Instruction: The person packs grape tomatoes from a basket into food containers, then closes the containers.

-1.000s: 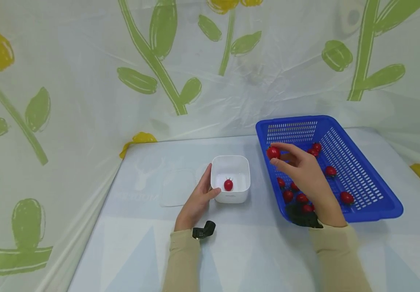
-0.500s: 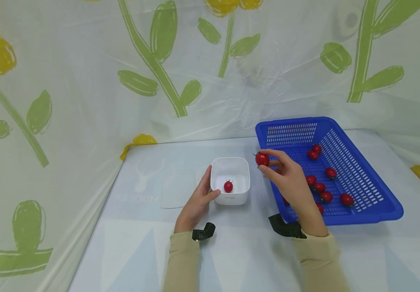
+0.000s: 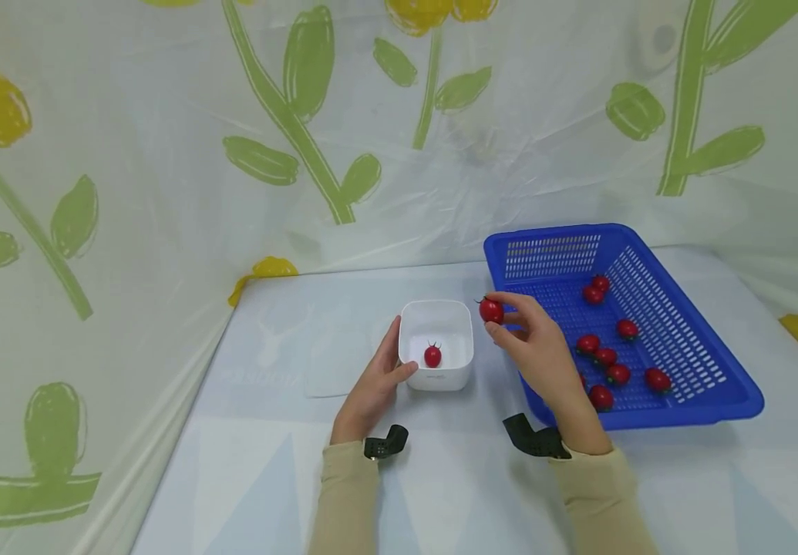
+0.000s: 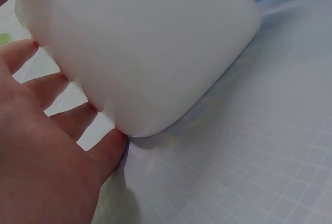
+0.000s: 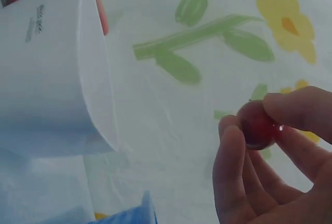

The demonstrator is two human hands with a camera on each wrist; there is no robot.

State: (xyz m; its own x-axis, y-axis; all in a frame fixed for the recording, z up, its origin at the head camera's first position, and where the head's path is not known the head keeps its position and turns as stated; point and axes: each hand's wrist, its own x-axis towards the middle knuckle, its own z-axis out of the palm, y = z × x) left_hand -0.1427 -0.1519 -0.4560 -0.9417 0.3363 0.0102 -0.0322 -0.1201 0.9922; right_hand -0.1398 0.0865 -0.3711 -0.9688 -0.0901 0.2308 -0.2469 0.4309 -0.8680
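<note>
My left hand point(image 3: 373, 383) holds a small white square container point(image 3: 443, 380) by its left side, thumb at the front rim and fingers along the wall. One cherry tomato point(image 3: 432, 355) with a green stem lies inside it. In the left wrist view the fingertips press against the container's smooth outer wall point(image 4: 150, 53). Just right of the container, my right hand point(image 3: 544, 354) pinches another red cherry tomato point(image 3: 491, 310) between thumb and fingers, above the table. The right wrist view shows this tomato point(image 5: 257, 125) in the fingertips, apart from the white container point(image 5: 46, 73).
A blue perforated basket point(image 3: 718, 339) stands on the right, with several cherry tomatoes point(image 3: 617, 375) scattered in it. A faint clear flat lid point(image 3: 332, 362) lies on the table left of the container. A flowered curtain point(image 3: 183, 169) hangs behind the table.
My right hand has moved left with the cherry tomato, from over the basket to near the container's right side. My left hand and the container have stayed in place.
</note>
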